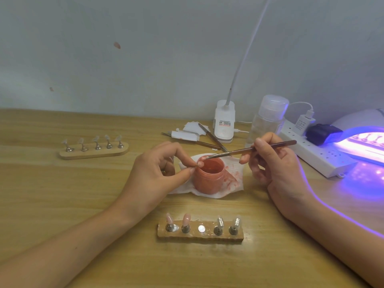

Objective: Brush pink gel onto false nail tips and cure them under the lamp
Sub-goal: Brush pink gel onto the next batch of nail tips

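While the left hand (158, 170) pinches a nail tip (200, 163) over the pink jar (208, 180), the right hand (277, 166) pinches a brush (247, 151).

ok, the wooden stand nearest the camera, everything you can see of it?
The near stand is a flat light-wood bar lying crosswise on the table, in front of the pink gel jar. Five spots: the two left metal holders carry pink-coated tips, the middle shows only a shiny round disc, the two right holders carry clear-looking tips. Its surface looks smeared in places. The left hand and right hand are both off it.
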The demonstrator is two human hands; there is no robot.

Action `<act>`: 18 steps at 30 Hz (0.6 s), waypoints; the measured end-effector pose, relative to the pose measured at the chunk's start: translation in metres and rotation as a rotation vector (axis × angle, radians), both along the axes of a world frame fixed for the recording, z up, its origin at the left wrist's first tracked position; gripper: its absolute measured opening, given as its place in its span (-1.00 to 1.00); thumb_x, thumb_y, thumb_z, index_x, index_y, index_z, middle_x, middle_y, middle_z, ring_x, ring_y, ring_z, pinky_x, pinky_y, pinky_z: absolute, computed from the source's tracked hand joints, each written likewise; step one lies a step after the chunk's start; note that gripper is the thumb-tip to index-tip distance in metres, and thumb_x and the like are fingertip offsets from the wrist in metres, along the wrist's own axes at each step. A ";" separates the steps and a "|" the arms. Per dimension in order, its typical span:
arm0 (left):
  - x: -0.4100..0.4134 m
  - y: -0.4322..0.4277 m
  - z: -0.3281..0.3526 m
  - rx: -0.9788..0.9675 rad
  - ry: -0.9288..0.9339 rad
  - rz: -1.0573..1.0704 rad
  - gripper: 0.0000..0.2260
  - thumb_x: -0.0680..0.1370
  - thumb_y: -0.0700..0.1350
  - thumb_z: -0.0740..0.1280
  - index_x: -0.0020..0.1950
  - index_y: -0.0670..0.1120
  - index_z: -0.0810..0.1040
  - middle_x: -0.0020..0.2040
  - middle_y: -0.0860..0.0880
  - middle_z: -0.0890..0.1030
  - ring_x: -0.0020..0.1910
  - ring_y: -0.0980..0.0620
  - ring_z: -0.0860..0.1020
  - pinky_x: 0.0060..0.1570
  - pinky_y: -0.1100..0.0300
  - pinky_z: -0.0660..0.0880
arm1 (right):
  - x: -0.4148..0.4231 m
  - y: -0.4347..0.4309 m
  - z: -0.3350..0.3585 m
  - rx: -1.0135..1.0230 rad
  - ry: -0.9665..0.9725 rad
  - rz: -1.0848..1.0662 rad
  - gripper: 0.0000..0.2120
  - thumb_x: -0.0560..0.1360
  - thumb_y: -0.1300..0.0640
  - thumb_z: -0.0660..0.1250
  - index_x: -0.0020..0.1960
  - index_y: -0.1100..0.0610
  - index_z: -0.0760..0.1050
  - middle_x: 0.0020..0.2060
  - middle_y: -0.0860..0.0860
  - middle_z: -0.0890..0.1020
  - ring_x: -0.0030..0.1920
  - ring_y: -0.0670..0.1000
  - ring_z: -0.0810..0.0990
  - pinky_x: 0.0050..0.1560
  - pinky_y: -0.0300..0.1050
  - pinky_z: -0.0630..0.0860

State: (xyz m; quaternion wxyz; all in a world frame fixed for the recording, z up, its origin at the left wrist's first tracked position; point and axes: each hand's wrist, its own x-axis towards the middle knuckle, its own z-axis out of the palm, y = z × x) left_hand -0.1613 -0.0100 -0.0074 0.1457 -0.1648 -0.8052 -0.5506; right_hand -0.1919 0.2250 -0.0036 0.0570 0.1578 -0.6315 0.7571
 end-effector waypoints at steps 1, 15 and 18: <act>0.000 0.000 0.000 -0.003 0.001 0.000 -0.84 0.44 -0.26 0.50 -0.19 0.00 0.63 -0.14 -0.08 0.60 -0.44 0.12 0.37 -0.38 0.26 0.37 | 0.001 -0.001 0.001 0.010 0.012 0.028 -0.77 0.45 -0.16 0.42 -0.22 -0.05 0.48 -0.31 0.10 0.67 -0.46 -0.10 0.43 -0.54 -0.34 0.30; 0.001 0.001 0.002 -0.009 -0.032 0.006 -0.89 0.43 -0.21 0.52 -0.21 -0.03 0.64 -0.20 -0.31 0.60 -0.42 0.06 0.33 -0.36 0.05 0.33 | 0.001 -0.001 0.001 0.016 -0.034 -0.070 -0.81 0.48 -0.04 0.33 -0.19 0.04 0.40 -0.35 0.07 0.66 -0.50 -0.10 0.36 -0.57 -0.32 0.23; 0.001 0.000 0.001 -0.003 -0.039 0.010 -0.86 0.42 -0.19 0.54 -0.23 0.02 0.64 -0.20 -0.33 0.60 -0.44 0.08 0.31 -0.35 0.10 0.31 | 0.002 -0.001 0.001 -0.001 -0.008 -0.016 -0.81 0.50 -0.06 0.36 -0.23 -0.04 0.45 -0.33 0.08 0.66 -0.49 -0.10 0.39 -0.56 -0.33 0.26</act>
